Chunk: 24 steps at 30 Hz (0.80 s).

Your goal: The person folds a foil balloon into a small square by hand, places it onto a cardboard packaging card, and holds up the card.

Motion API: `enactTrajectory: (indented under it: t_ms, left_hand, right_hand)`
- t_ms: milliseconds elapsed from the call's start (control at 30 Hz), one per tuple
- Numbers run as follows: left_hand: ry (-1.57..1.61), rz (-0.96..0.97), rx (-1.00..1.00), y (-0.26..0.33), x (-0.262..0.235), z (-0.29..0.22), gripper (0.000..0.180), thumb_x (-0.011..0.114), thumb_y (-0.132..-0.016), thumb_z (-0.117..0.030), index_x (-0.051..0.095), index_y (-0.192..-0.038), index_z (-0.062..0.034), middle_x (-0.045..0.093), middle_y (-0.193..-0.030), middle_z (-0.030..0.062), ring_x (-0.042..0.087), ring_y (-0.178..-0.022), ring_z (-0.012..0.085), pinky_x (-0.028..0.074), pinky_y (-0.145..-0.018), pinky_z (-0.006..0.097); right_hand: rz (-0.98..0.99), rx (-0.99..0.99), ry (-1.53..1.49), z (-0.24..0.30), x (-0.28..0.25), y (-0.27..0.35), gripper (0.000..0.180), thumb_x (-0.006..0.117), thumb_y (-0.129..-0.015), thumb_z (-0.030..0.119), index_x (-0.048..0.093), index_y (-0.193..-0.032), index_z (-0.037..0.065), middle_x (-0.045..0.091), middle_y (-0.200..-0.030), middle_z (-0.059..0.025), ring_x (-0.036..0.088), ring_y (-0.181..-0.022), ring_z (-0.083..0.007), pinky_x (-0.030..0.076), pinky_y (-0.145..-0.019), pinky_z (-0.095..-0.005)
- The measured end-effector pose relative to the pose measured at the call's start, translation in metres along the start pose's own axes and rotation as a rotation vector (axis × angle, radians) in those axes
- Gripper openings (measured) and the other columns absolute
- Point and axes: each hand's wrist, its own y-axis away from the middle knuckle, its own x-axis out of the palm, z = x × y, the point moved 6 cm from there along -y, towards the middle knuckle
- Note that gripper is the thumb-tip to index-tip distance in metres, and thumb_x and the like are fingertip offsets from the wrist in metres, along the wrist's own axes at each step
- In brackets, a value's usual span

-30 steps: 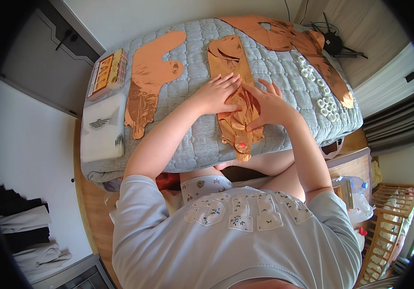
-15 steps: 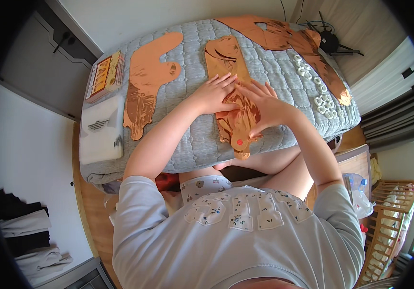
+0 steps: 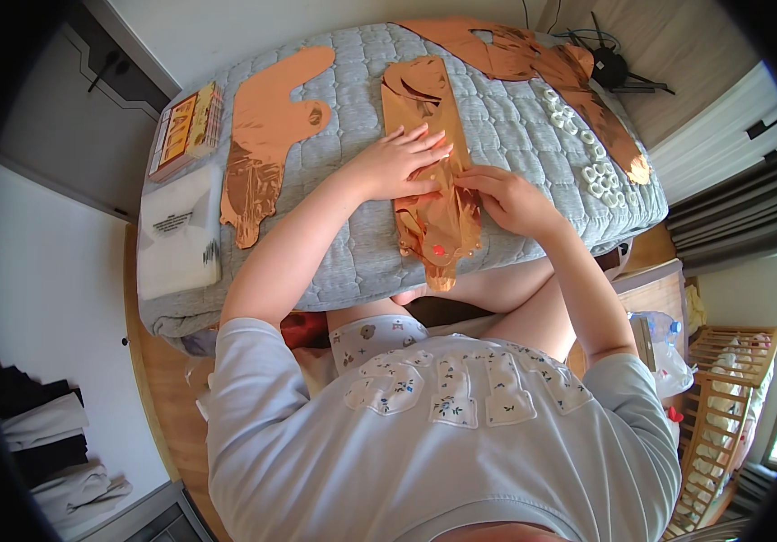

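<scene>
In front of me on the quilted bed lies a flat, copper-coloured foil balloon (image 3: 438, 230), folded lengthwise, its tail end toward me and a small red dot near that end. My left hand (image 3: 395, 169) rests on its middle with the fingers spread and stretched out. At the balloon's right edge, my right hand (image 3: 516, 203) is closed, thumb and fingers pinching the foil. A second copper foil balloon (image 3: 266, 126) is laid out flat to the left. More copper foil (image 3: 497, 59) stretches across the far right of the bed.
Several small white rings (image 3: 601, 182) lie on the right of the grey mattress (image 3: 343, 257). A printed pack (image 3: 186, 131) and a white plastic-wrapped package (image 3: 181, 237) sit along its left edge. Beyond the far right corner is a black device with antennas (image 3: 618, 68). A wooden crib (image 3: 722, 388) stands at lower right.
My right hand has gone from spread over the crumpled foil to pinching its right edge. The lower part of the balloon now lies wider and flatter. My left hand stays on the foil.
</scene>
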Motion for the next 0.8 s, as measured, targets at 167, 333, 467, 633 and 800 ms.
enactTrajectory:
  t_ms: [167, 333, 467, 633, 800]
  left_hand:
    - [0.073, 0.005, 0.018, 0.016, -0.004, -0.027, 0.081, 0.062, -0.097, -0.053, 0.03, -0.163, -0.0202, 0.031, -0.168, 0.0066, 0.025, -0.156, 0.0323, 0.022, -0.127, 0.051]
    - [0.073, 0.001, 0.027, 0.025, -0.005, -0.047, 0.086, 0.063, -0.097, -0.054, 0.027, -0.164, -0.0153, 0.032, -0.168, 0.0068, 0.025, -0.156, 0.0315, 0.022, -0.127, 0.05]
    - [0.044, -0.006, 0.018, 0.026, -0.004, -0.051, 0.086, 0.062, -0.097, -0.054, 0.025, -0.164, -0.0158, 0.031, -0.168, 0.008, 0.024, -0.157, 0.0319, 0.022, -0.127, 0.05]
    - [0.147, 0.009, -0.043, 0.026, -0.004, -0.046, 0.085, 0.058, -0.099, -0.054, 0.022, -0.165, -0.0146, 0.028, -0.169, 0.0103, 0.02, -0.158, 0.0334, 0.021, -0.127, 0.05]
    - [0.134, -0.107, 0.062, 0.036, -0.025, -0.058, 0.104, 0.066, -0.088, -0.065, 0.02, -0.166, -0.013, 0.026, -0.17, 0.0114, 0.019, -0.158, 0.0338, 0.018, -0.129, 0.049]
  right_hand:
    - [0.012, -0.03, -0.067, 0.022, 0.003, 0.029, 0.054, 0.064, -0.081, -0.002, 0.061, -0.134, 0.006, 0.06, -0.137, -0.0175, 0.063, -0.118, -0.0393, 0.054, -0.098, -0.0435]
    - [-0.106, -0.173, 0.111, 0.035, 0.009, 0.036, 0.059, 0.071, -0.076, 0.003, 0.062, -0.134, 0.008, 0.057, -0.139, -0.0128, 0.064, -0.119, -0.0351, 0.054, -0.096, -0.0428]
    - [-0.124, -0.346, 0.243, 0.037, 0.021, 0.041, 0.053, 0.075, -0.072, 0.004, 0.07, -0.125, 0.007, 0.065, -0.133, -0.0086, 0.064, -0.122, -0.0322, 0.054, -0.1, -0.0425]
    - [-0.132, -0.345, 0.164, 0.032, 0.026, 0.045, 0.048, 0.076, -0.072, 0.006, 0.074, -0.12, 0.007, 0.072, -0.125, -0.0068, 0.065, -0.122, -0.0307, 0.054, -0.103, -0.0431]
    - [-0.137, -0.316, 0.084, 0.029, 0.02, 0.051, 0.047, 0.074, -0.071, 0.004, 0.074, -0.118, 0.006, 0.072, -0.125, -0.0074, 0.066, -0.121, -0.0296, 0.055, -0.101, -0.0406]
